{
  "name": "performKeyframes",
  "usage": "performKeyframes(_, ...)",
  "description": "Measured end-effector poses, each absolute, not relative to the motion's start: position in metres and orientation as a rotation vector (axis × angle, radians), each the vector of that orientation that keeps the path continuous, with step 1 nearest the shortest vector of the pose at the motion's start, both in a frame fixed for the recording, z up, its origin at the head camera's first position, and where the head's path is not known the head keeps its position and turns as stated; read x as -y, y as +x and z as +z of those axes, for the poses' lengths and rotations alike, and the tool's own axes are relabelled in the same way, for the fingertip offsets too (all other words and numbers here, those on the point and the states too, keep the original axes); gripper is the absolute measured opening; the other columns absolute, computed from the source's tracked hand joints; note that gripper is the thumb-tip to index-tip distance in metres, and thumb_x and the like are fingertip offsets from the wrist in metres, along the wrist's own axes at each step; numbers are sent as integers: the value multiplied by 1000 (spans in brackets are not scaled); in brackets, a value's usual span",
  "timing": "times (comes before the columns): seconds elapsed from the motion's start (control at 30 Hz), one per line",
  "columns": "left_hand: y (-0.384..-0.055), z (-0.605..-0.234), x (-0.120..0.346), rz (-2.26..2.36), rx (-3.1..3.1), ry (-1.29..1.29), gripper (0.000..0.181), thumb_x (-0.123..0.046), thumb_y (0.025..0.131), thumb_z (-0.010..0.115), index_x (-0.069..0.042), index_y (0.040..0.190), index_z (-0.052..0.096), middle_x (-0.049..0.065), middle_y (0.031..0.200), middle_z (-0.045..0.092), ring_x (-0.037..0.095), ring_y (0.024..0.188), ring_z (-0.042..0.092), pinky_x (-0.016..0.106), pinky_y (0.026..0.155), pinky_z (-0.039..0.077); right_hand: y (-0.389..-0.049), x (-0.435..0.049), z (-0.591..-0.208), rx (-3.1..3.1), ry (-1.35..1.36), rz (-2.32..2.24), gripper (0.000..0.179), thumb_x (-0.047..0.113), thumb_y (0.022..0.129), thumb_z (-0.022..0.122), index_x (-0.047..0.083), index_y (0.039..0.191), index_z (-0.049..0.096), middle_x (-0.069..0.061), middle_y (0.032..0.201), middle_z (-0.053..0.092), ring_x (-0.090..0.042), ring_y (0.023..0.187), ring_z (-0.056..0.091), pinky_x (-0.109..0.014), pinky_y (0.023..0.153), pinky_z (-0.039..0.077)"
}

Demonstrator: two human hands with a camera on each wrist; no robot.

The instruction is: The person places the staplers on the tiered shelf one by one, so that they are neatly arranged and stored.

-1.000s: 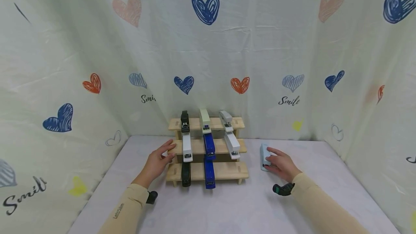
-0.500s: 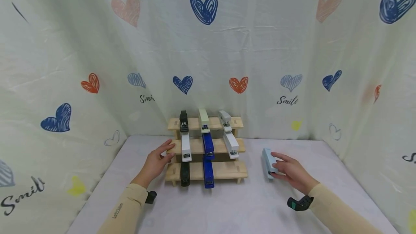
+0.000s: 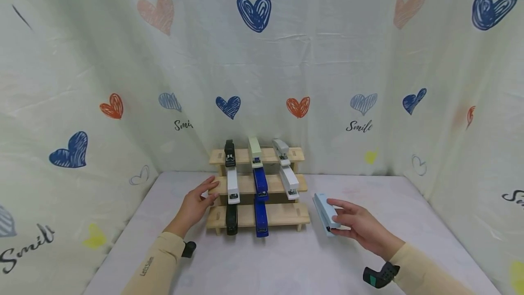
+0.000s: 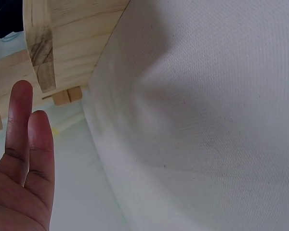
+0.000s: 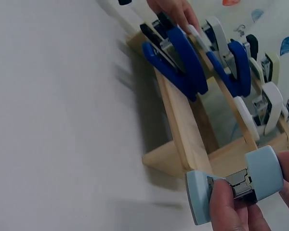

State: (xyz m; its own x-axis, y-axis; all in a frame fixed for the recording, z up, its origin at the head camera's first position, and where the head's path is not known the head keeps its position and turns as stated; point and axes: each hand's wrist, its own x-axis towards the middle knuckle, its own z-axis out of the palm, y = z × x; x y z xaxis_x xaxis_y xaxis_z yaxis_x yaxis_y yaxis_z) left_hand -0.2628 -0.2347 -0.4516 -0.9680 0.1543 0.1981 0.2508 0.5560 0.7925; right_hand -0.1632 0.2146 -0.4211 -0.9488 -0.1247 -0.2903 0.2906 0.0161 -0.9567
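Note:
My right hand (image 3: 360, 224) pinches a light blue stapler (image 3: 324, 211) at its right side, to the right of the wooden rack. In the right wrist view the light blue stapler (image 5: 264, 173) shows its metal front, with fingertips against it. My left hand (image 3: 195, 206) holds the left end of the middle shelf of the three-tier wooden rack (image 3: 282, 213), thumb and forefinger at the board's edge. In the left wrist view two fingers (image 4: 41, 144) extend straight beside the wood.
Staplers line the shelves: black (image 3: 230, 154), pale green (image 3: 255, 151) and grey (image 3: 281, 150) on top; white (image 3: 232, 185), blue (image 3: 260, 183) and white (image 3: 289, 182) mid-rack; black (image 3: 231, 217) and blue (image 3: 261, 217) below. A heart-printed curtain (image 3: 270, 67) encloses the white table (image 3: 286, 263).
My right hand has drawn the light blue stapler toward me, then left toward the rack, and the stapler is now turned at a slant. The left hand stays at the shelf end.

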Motion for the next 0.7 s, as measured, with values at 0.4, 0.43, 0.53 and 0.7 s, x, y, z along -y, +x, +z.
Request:
performKeyframes(0.4, -263, -452, 235, -1387, 2676, -344, 41, -11, 99, 64, -4, 139, 58, 9, 157, 37, 19, 81, 66, 28, 72, 53, -159, -178, -428, -1942, 8, -1967, 54, 8, 95, 65, 1, 146, 48, -27, 143, 38, -37, 112, 49, -49, 89, 53)
performKeyframes(0.43, -263, -452, 236, -1389, 2674, -344, 41, -10, 99, 64, -4, 139, 58, 9, 157, 37, 20, 82, 66, 27, 72, 53, -160, -173, -429, -1948, 7, -1962, 53, 7, 95, 66, 1, 145, 49, -27, 143, 39, -37, 112, 50, -49, 89, 53)
performKeyframes(0.53, -263, -452, 235, -1403, 2662, -345, 41, -9, 98, 64, -3, 139, 58, 10, 157, 38, 22, 82, 67, 27, 72, 53, -164, -161, -432, -1966, 18, -1952, 51, 6, 94, 65, 2, 143, 51, -27, 144, 39, -38, 113, 50, -50, 88, 53)
performKeyframes(0.7, -261, -452, 234, -1411, 2637, -339, 41, -8, 97, 65, -2, 137, 59, 11, 156, 39, 23, 82, 67, 26, 71, 54, -172, -143, -436, -1998, 61, -1960, 49, 3, 95, 63, 3, 142, 53, -29, 149, 35, -41, 119, 48, -50, 87, 54)
